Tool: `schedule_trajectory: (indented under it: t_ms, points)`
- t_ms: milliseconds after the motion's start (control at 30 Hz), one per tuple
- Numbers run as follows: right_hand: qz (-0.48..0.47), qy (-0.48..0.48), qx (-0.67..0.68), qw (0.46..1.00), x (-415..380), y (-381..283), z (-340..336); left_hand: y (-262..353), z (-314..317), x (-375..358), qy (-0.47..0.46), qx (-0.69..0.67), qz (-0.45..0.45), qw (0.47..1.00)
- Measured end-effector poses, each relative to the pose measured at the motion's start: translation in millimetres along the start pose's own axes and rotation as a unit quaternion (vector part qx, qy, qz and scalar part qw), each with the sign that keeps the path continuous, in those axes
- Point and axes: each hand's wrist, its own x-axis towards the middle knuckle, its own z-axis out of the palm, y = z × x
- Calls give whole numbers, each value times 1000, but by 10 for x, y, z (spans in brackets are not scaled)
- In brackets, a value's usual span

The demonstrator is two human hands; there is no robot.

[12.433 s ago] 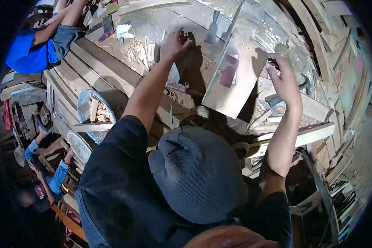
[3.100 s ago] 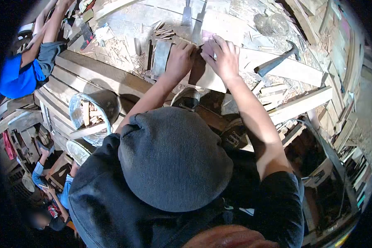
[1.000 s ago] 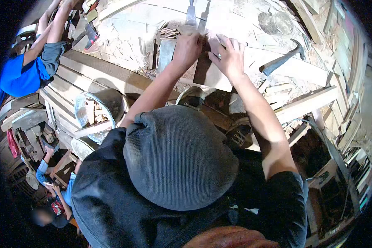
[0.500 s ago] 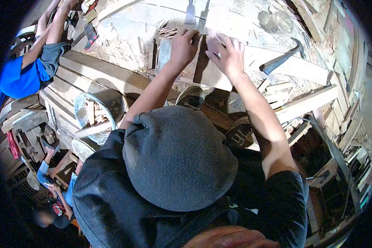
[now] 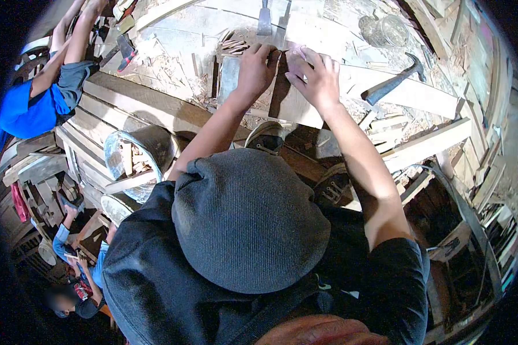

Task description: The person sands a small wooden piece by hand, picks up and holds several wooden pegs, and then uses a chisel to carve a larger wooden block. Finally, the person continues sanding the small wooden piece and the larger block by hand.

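My left hand [image 5: 256, 72] is closed at the fingertips, over the near edge of the work surface. Beside it, my right hand [image 5: 316, 77] has bent fingers pinched together, its thumb toward the left hand. Something small and thin seems to lie between the two sets of fingertips, too small to name. Under and between the hands is a wooden board [image 5: 300, 109]. Just beyond the left hand lies a small heap of thin wood pieces [image 5: 233, 43]. A flat-bladed chisel [image 5: 264, 22] rests farther off. To the right lies a hammer [image 5: 392, 81].
A bucket [image 5: 166, 144] holding wood scraps stands at the left. A clear plastic container [image 5: 390, 30] is at the back right. Long planks [image 5: 147, 95] and shavings lie around. One person in blue [image 5: 34, 109] is at upper left, another [image 5: 83, 276] at lower left.
Both hands stay in nearly the same place. My left hand has shifted very slightly toward me, and the fingers have moved a little.
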Motion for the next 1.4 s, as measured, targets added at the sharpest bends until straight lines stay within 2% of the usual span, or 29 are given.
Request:
schedule_trajectory:
  t_ms: [300,433,633,767,1033,1133,1333,1400]
  points:
    - [7,-5,7,1000,-5,9,-2,81,-43,3,-1,17,10,1000]
    - [6,7,30,1000,-8,1,-4,43,55,79,43,-15,54,997]
    - [10,-5,35,999,11,-9,-15,152,-22,201,41,-24,85,995]
    - [11,-27,10,1000,11,-4,-43,168,-44,83,10,-12,46,999]
    - [1,-7,25,1000,-1,15,-36,143,-62,105,-26,-7,33,999]
    - [6,-4,23,1000,11,-8,-47,147,-27,72,6,-13,24,1000]
    - [11,1,37,999,78,-17,-70,63,-3,49,-21,91,35,995]
    - [-11,-4,41,999,87,-2,-71,34,-37,50,-69,81,16,994]
